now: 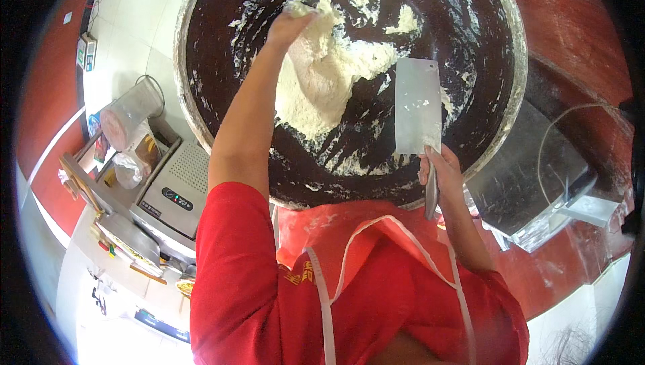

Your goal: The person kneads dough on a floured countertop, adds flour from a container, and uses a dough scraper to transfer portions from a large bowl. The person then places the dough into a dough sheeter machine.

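A large round basin [511, 27] with a dark inside and a pale rim stands before me. A mass of pale, sticky dough [322, 98] lies left of its middle, with smears and scraps around it. My left hand [291, 27] grips the dough at its far edge, and the fingertips are partly hidden in it. My right hand [446, 166] holds a cleaver [418, 108] by its metal handle at the near right of the basin. The broad blade points away from me, over the basin, with bits of dough stuck to it.
At left stands a grey metal appliance [176, 178] with a control panel. Beside it are a clear plastic jug [131, 113] and a plastic bag [131, 168]. A digital scale [86, 52] sits farther off. A dark metal-edged box [529, 163] stands right of the basin.
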### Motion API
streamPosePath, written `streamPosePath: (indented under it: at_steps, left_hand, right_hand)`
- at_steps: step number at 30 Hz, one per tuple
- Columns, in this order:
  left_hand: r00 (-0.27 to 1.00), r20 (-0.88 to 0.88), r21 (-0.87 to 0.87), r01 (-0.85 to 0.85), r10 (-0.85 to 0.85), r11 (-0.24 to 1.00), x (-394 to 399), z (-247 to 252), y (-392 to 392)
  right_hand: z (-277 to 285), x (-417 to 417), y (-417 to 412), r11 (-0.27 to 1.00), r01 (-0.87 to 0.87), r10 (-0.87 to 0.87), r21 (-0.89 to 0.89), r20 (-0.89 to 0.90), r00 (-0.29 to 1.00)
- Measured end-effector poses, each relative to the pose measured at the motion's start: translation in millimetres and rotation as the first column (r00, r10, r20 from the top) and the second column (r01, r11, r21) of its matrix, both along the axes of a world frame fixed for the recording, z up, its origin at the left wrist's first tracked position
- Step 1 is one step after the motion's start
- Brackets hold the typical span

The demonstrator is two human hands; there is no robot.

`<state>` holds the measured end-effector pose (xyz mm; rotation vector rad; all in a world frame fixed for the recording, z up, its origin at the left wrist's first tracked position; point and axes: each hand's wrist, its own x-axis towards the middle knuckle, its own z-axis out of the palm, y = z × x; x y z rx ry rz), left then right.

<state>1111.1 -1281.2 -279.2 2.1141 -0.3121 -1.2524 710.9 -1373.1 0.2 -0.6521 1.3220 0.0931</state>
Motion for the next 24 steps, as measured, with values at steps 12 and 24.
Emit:
streamPosePath:
  at_steps: [12, 24]
  left_hand:
    - [0.552, 0.374, 0.37, 0.649, -0.745, 0.665, -91.6, 123.5, -26.9]
    - [0.842, 0.223, 0.331, 0.408, -0.491, 0.851, -63.1, 94.2, 18.7]
  right_hand:
    - [-11.1, 12.6, -29.7, 0.981, -0.033, 0.032, -0.191, -0.012, 0.999]
    - [-42.5, 35.0, -22.8, 0.958, -0.224, 0.228, -0.181, 0.001, 0.974]
